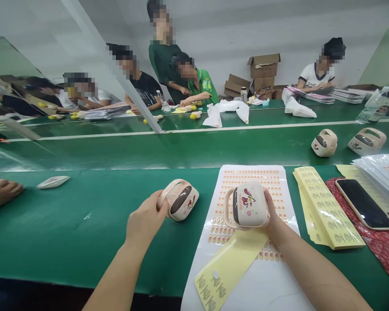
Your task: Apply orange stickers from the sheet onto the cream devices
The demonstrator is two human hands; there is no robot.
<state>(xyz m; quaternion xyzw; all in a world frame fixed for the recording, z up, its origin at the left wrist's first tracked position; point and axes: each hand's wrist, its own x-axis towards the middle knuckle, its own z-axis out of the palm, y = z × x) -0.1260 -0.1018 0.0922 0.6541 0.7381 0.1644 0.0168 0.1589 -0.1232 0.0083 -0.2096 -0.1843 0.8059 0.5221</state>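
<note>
My left hand (150, 218) grips a small cream device (184, 203) by its handle end, with its dark oval window and red cartoon print showing. A matching cream device (251, 205) is in my right hand (272, 211), its handle pointing left and its printed face up. My right fingers are mostly hidden behind it. Below this device lies a white sheet (239, 280) bearing rows of small orange-and-red oval stickers. A yellow label strip (229, 268) with printed black text lies across that sheet, under the right device.
Yellow label sheets (324, 207) and a phone (365, 203) on a red crinkled cover (388, 250) lie at the right. More cream devices (324, 142) stand on the green ledge behind. At the left are a white piece (53, 182) and another person's hand (3, 193). Several people work opposite.
</note>
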